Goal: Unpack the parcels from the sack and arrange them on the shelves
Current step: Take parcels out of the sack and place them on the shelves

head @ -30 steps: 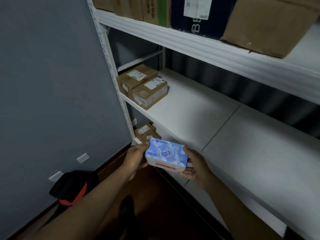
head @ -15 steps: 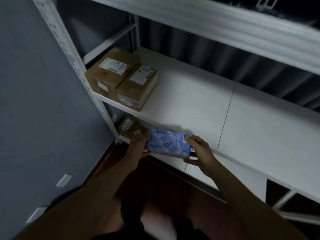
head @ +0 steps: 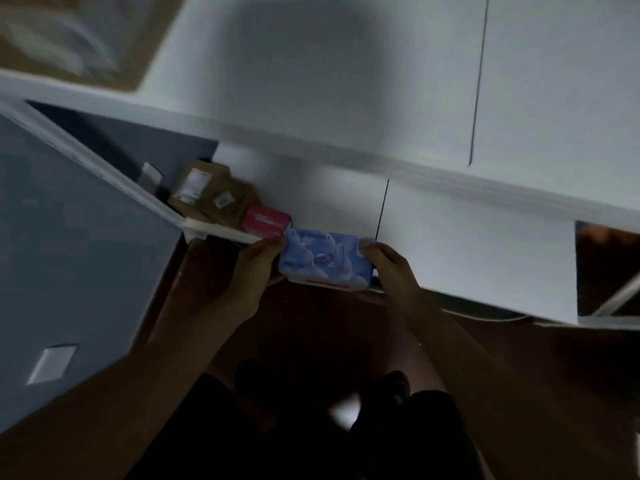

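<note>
The blue parcel [head: 325, 259] sits between the two hands at the front edge of the lower shelf [head: 467, 244]. The left hand [head: 258, 268] grips its 9 o'clock end, the right hand [head: 391, 271] its 3 o'clock end. Its long axis runs from 9 to 3 o'clock, printed face up. Toward 10 o'clock, the shelf holds a pink box [head: 266, 220] just beside the parcel and brown cartons [head: 211, 194] beyond.

On the lower shelf [head: 467, 244] we see bare white board stretching right of the blue packet [head: 325, 259], which both hands hold at its front edge. Left of it, a pink box [head: 266, 220] and brown parcels [head: 207, 192] fill the corner against the upright post [head: 104, 174]. The upper shelf [head: 346, 98] overhangs close above.
</note>
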